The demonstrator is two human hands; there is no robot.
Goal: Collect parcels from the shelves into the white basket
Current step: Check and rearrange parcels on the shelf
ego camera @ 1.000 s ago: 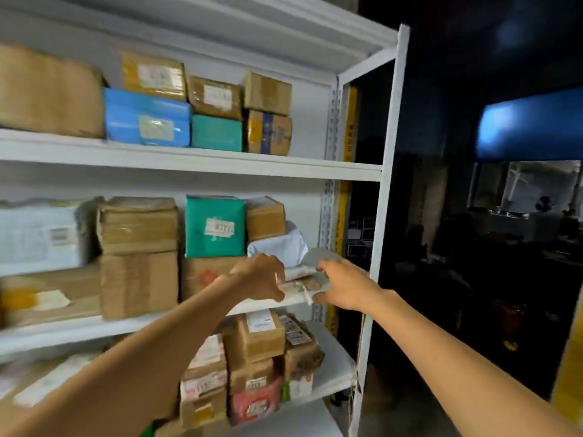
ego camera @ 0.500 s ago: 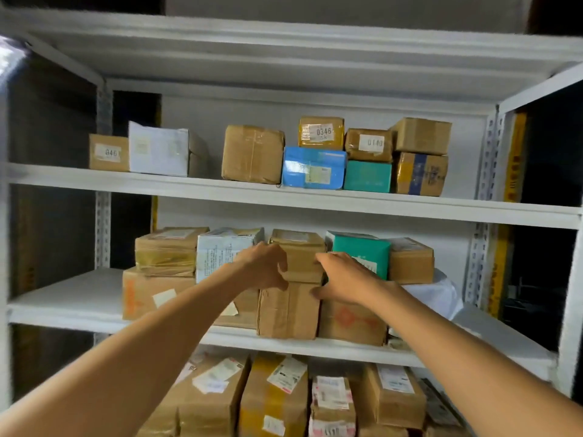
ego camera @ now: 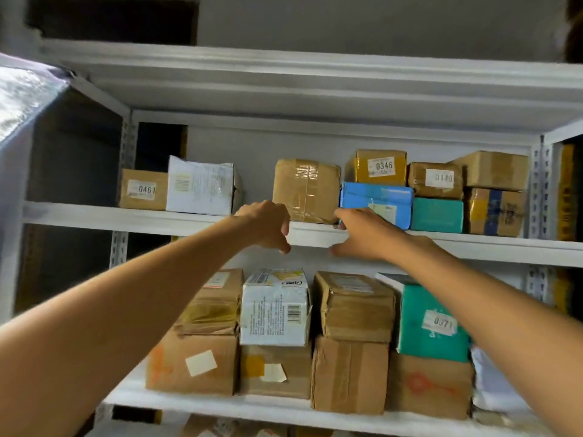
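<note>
Fingers [ego camera: 284, 244] of the left hand [ego camera: 265, 225] hang loosely curled, tips pointing down over the front edge of the upper shelf [ego camera: 157, 217], gripping nothing. The hand sits in front of the lower left corner of a taped brown parcel [ego camera: 306, 190]. Fingers [ego camera: 344, 217] of the right hand [ego camera: 366, 233] stretch forward, the thumb spread wide below the shelf edge. Their tips are at the lower left corner of a blue parcel [ego camera: 378, 200]; whether they touch it I cannot tell. Both bare forearms reach up from the bottom corners.

The blue parcel lies on the upper shelf just right of the taped brown one, with a yellow parcel marked 0346 [ego camera: 380, 167] on top and a teal parcel [ego camera: 437, 216] beside it on the right. Further left stand a white box [ego camera: 202, 186] and a small brown box marked 0461 [ego camera: 143, 189]. On the lower shelf [ego camera: 220, 408] more parcels are stacked two high, among them a white printed box [ego camera: 274, 310] and a teal one marked 0371 [ego camera: 432, 323]
</note>
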